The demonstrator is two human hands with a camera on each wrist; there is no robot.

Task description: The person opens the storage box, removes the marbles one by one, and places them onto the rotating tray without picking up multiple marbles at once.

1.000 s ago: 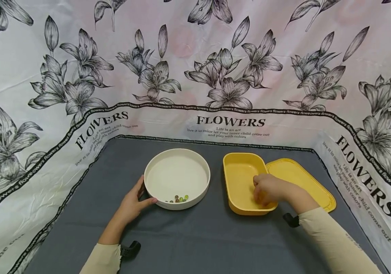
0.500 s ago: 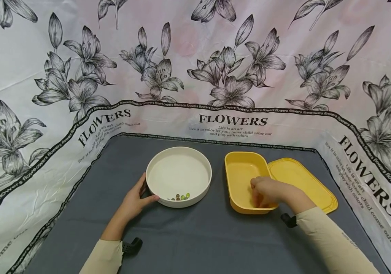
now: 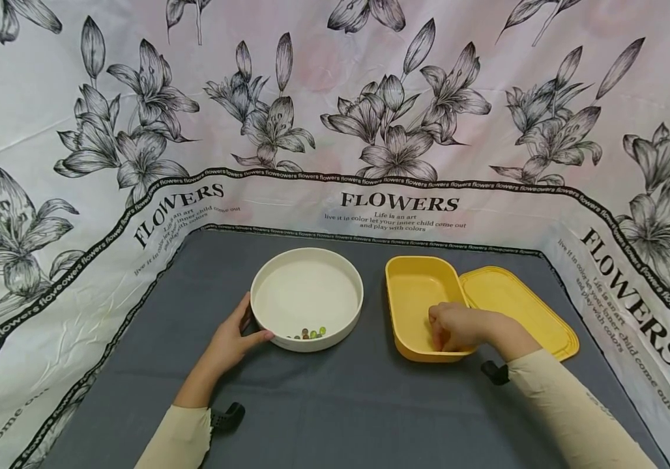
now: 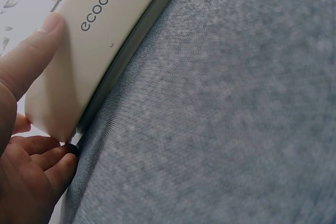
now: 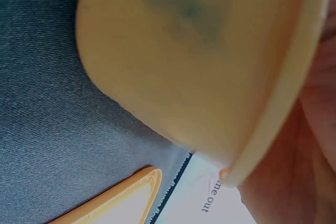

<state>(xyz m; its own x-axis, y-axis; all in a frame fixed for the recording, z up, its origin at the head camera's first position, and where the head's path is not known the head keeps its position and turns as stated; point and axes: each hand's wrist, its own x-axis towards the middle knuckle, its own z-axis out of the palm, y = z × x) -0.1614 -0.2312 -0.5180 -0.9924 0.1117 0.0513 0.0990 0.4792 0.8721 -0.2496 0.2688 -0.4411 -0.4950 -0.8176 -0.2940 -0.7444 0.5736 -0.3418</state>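
A round cream tray marked "ecoco" stands on the cloth, with several green and brown marbles gathered at its near side. My left hand grips its left edge; in the left wrist view the thumb lies on the tray's outer wall and the other fingers curl at its lower side. My right hand reaches down into the near end of a yellow rectangular container. Its fingertips are hidden behind the container wall, so I cannot tell what they hold. Dark greenish blotches show through that wall in the right wrist view.
A yellow lid lies flat to the right of the container, partly behind the right forearm. Dark grey cloth covers the table. A flower-printed sheet rises along the back and sides.
My right hand stays inside the yellow container and has shifted slightly left, fingers still down. My left hand keeps its grip on the tray. The head view has shifted a little.
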